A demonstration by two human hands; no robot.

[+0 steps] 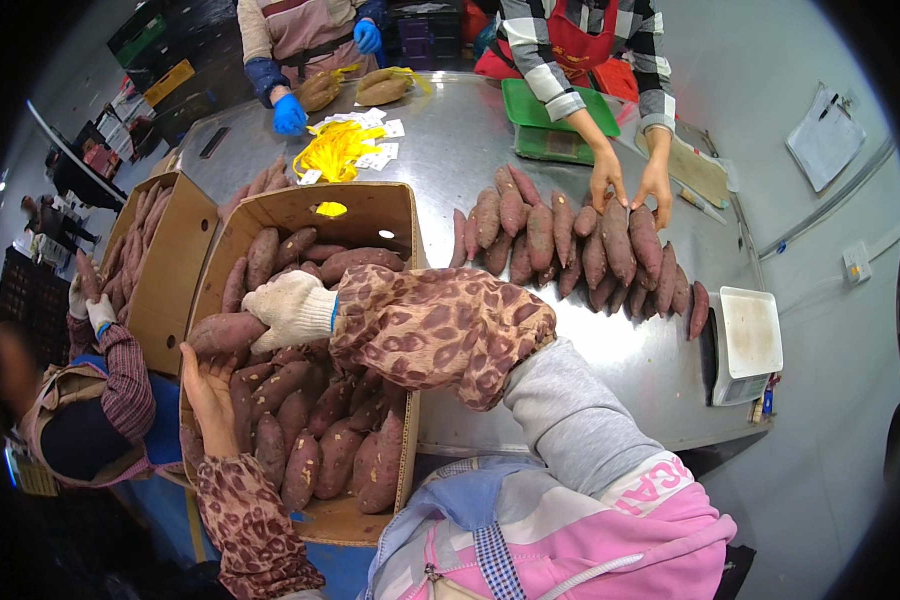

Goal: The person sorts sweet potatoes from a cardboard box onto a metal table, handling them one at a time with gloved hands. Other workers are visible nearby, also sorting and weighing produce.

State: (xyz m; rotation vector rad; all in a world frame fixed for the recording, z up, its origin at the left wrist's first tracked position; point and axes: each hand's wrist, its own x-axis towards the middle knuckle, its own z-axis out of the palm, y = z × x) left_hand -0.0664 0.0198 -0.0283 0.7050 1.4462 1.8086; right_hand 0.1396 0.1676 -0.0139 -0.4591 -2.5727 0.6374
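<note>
A large cardboard box (398, 400) full of red-skinned sweet potatoes (336, 458) stands in front of me to the left. My right hand (292, 310), in a whitish knit glove, reaches across over the box and is closed around one end of a sweet potato (225, 333). Just below that sweet potato is my bare left hand (210, 392), its palm showing and fingers stretched up near the tuber's far end. Whether those fingertips touch it I cannot tell. Spotted brown sleeve covers wrap both my forearms.
Across the metal table (590, 365), a co-worker's bare hands touch a row of sweet potatoes (540, 238). A white scale (748, 335) stands at right, a green tray (545, 110) farther back. Yellow mesh bags (337, 152) lie behind my box. Another person handles a second box (175, 260).
</note>
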